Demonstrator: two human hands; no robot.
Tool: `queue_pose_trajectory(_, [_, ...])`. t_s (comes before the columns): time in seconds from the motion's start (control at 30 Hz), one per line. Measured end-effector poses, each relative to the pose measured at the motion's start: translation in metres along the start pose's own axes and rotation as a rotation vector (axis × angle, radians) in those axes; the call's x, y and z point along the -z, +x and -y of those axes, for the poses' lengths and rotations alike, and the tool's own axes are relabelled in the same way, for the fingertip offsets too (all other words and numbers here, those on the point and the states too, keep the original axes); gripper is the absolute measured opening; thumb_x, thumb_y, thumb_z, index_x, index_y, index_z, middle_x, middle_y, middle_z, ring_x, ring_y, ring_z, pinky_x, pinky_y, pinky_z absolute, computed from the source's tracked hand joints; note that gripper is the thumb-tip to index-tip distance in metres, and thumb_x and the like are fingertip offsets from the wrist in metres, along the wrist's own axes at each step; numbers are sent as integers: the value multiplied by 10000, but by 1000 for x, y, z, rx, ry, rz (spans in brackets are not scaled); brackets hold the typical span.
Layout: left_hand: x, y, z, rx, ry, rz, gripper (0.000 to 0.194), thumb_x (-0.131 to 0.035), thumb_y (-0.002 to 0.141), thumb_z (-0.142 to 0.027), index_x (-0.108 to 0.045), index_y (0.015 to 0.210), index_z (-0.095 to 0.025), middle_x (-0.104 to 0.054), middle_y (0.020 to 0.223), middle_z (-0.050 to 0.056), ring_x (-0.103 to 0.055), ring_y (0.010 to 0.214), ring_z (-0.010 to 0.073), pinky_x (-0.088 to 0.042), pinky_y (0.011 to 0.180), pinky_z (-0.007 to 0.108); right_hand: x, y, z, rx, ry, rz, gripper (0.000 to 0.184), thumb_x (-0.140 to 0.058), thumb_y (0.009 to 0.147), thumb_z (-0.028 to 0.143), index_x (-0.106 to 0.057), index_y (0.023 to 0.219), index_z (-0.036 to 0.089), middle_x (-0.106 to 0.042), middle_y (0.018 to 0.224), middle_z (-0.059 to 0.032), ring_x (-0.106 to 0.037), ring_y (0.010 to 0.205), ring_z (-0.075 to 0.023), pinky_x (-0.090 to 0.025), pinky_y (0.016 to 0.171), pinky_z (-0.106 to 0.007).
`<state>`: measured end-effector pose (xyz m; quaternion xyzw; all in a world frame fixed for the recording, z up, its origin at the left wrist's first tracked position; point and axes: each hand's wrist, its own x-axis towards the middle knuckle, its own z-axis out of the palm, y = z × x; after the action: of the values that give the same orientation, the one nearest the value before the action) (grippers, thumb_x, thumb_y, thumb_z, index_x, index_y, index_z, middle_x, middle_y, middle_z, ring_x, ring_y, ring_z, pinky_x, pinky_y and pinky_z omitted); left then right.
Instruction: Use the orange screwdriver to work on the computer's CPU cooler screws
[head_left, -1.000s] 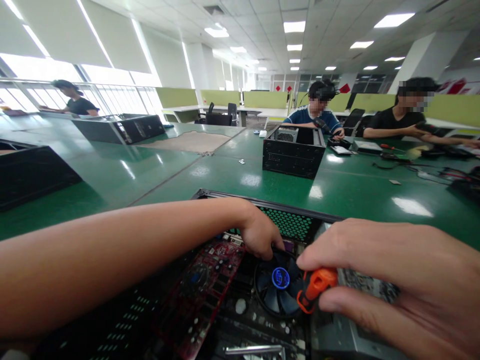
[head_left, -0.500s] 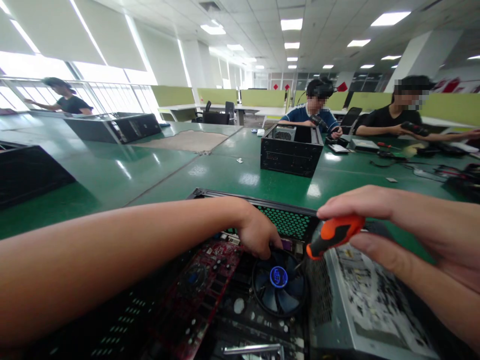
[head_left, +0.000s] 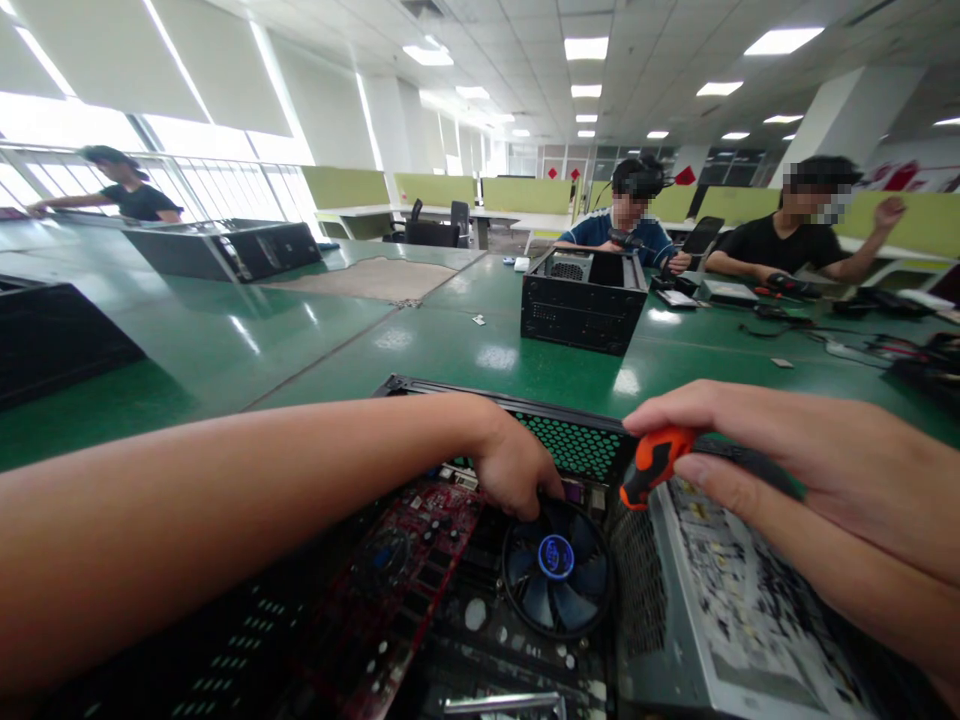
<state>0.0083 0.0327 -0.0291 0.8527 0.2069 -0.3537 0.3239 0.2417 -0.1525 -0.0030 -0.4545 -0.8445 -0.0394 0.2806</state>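
Head view: lots of stuff on this shiny green table (head_left: 360,355). Straight across sits a boxy black metal computer case (head_left: 574,312), with a person in a blue top (head_left: 660,232) right behind it. Further right there's a person in a black T-shirt (head_left: 784,245), one hand raised, near some dark cables (head_left: 922,350). Two more black cases, a near one (head_left: 60,340) and a farther one (head_left: 225,250), are off to the left.

Closest is an open black case with a mesh wall (head_left: 577,417), and it's pretty crammed. A long red circuit board (head_left: 405,570) sits left of the fan, a scuffed silver metal box (head_left: 739,590) is just right of it, and a shiny silver metal bar (head_left: 502,704) is at the bottom edge. The left forearm covers a good chunk of the case.

The round black plastic fan (head_left: 556,558) is inside that case, dark blades, glossy blue hub, facing up. The left hand (head_left: 517,465) is at its far rim; fingertips are hidden, so can't tell if they're gripping. The right hand (head_left: 810,460) has its fingers clamped on an orange-and-black screwdriver (head_left: 654,465), held above the silver box, apart from the fan.
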Motion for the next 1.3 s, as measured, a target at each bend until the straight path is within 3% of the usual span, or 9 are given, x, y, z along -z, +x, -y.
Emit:
queue_pose_trajectory(0.17, [0, 1, 3, -6, -12, -24, 523, -781, 693, -282, -969, 1180, -321, -943, 1041, 20, -844, 1102, 368, -676, 992, 422, 1, 9, -1, 22, 34, 0, 319, -584, 1313, 328, -893, 1383, 368, -1024, 1235, 37, -1009, 962, -224, -800, 818, -319])
queue_pose_trajectory(0.33, [-1, 1, 4, -20, -54, -80, 471, -796, 675, -283, -967, 1113, -321, -939, 1002, 14, -847, 1069, 364, -682, 960, 413, 1, 13, -1, 54, 8, 26, 315, -556, 1331, 320, -864, 1397, 344, -1017, 1271, 44, -1007, 1024, -176, -794, 868, -250])
queue_pose_trajectory(0.47, [0, 0, 2, -9, -33, -59, 488, -788, 685, -279, -969, 1136, -315, -944, 1023, 23, -853, 1084, 369, -686, 968, 418, 3, 13, -3, 83, 7, 60, 337, -556, 1343, 329, -881, 1431, 324, -1013, 1260, 30, -1003, 1034, -146, -776, 878, -211])
queue_pose_trajectory(0.67, [1, 1, 1, -18, -15, -73, 401, -799, 684, -280, -944, 1056, -318, -906, 915, 2, -835, 975, 342, -678, 905, 393, 0, 8, -7, 47, 23, 62, 352, -548, 1356, 359, -876, 1482, 377, -1012, 1323, 32, -1003, 1061, -196, -790, 857, -278])
queue_pose_trajectory(0.83, [0, 1, 0, 12, 25, -11, 507, -769, 720, -283, -960, 1189, -316, -925, 1000, 18, -840, 1049, 354, -676, 969, 414, 0, 9, -4, 2, 76, 73, 383, -527, 1355, 376, -887, 1485, 387, -1004, 1286, 14, -988, 1068, -228, -783, 850, -314])
queue_pose_trajectory(1.03, [-1, 1, -2, 18, 40, -34, 466, -772, 731, -280, -959, 1156, -323, -908, 951, 4, -835, 1031, 342, -671, 938, 390, 2, 4, -8, -71, 65, 43, 360, -830, 1187, 497, -969, 1490, 360, -1005, 1164, -88, -968, 1072, -391, -810, 929, -486])
queue_pose_trajectory(1.3, [-2, 0, -2, -10, 22, -65, 339, -781, 702, -282, -928, 1005, -315, -894, 890, 5, -830, 983, 339, -666, 912, 388, 1, 8, -11, -36, 65, 47, 315, -881, 1152, 505, -997, 1397, 344, -1011, 1146, -100, -975, 1059, -390, -815, 902, -474])
